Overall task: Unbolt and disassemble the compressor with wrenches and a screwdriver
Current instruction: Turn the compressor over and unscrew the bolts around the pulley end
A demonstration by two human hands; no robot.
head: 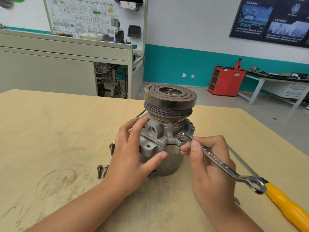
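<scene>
The compressor stands upright mid-tabletop, the left hand clasping its housing. The right hand pinches a wrench seated on a flange bolt. Loose bolts lie to its left and a screwdriver lies toward the right edge.

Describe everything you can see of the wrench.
The wrench is a slim, silvery metal bar with a ring at each end and stamped lettering along its shank. One ring sits over a bolt on the flange of the compressor; the shank slants toward the camera and right. The right hand pinches it near that bolt. The free ring overlaps the yellow handle of the screwdriver.
</scene>
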